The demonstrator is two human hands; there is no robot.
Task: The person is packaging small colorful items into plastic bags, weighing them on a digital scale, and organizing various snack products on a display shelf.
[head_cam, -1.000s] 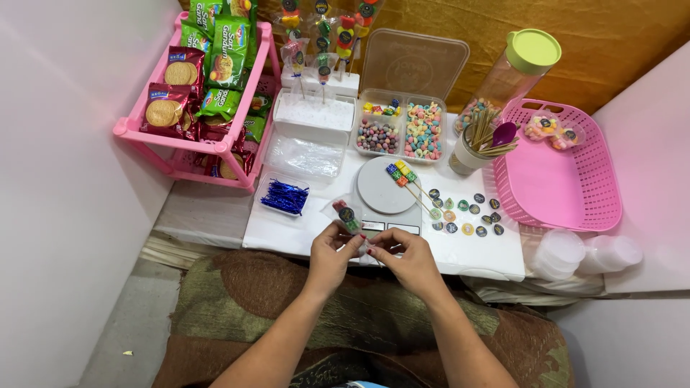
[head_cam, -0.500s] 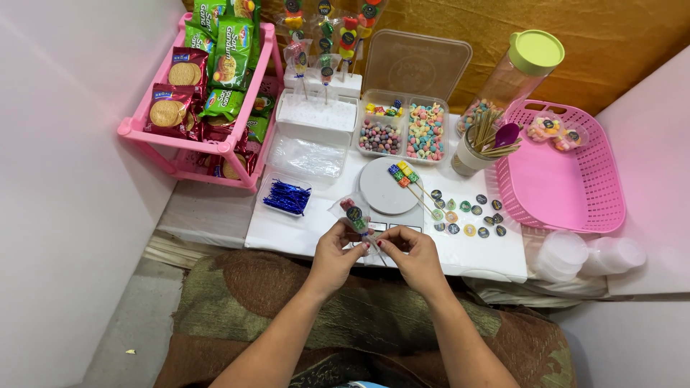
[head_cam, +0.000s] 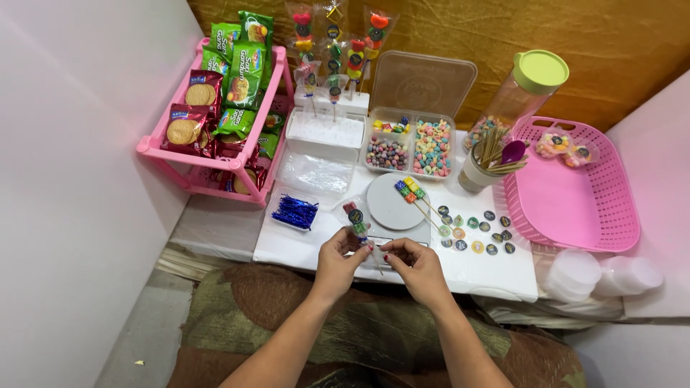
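Head view, lower centre of frame: left hand pinches neck of small clear-wrapped candy skewer w/ dark round sticker, held just above front edge of white tabletop. Right hand fingertips closed at same neck, prob. on a twist tie; too small to tell.

Risks:
- grip slips → wrap opens, candy drops.
- skewer swings → hits round white scale or loose round stickers right of centre.

Two bare hands, one pink plastic basket, one tall clear jar with a green lid, one round white scale, two candy sticks on it.
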